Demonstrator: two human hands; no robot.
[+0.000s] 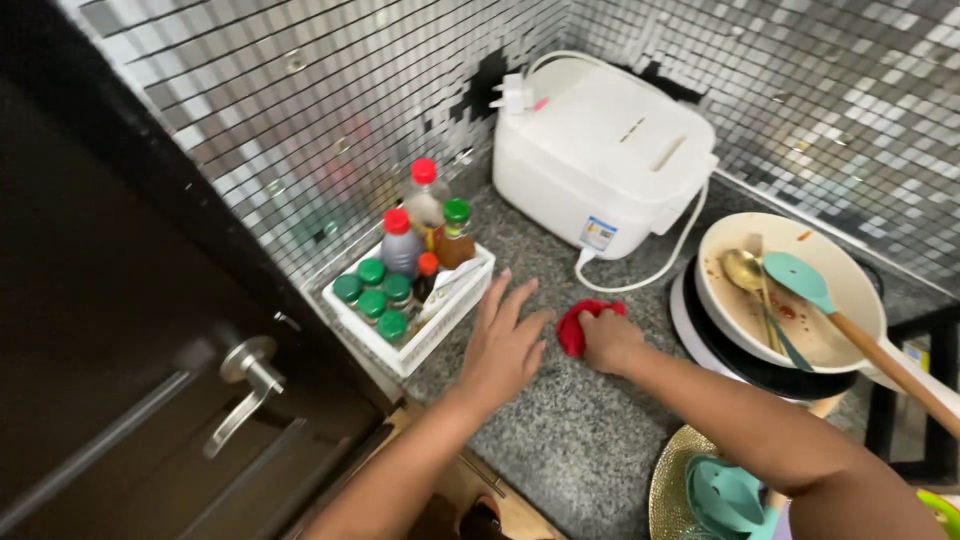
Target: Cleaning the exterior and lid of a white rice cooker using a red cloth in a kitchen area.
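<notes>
My right hand (610, 340) is closed on a red cloth (575, 328) pressed against the speckled granite counter (560, 440). My left hand (503, 345) lies flat on the counter with fingers spread, just left of the cloth. Its fingertips almost touch the white basket (440, 325) of bottles and jars. Both forearms reach in from the bottom of the view.
The basket holds green-lidded jars (372, 290) and red-capped bottles (400, 240). A white rice cooker (600, 150) with its cord stands in the corner. At right a dirty white pan (850, 290) holds a teal spatula (800, 280) and a spoon (745, 270). A dark door with a lever handle (245, 385) is on the left.
</notes>
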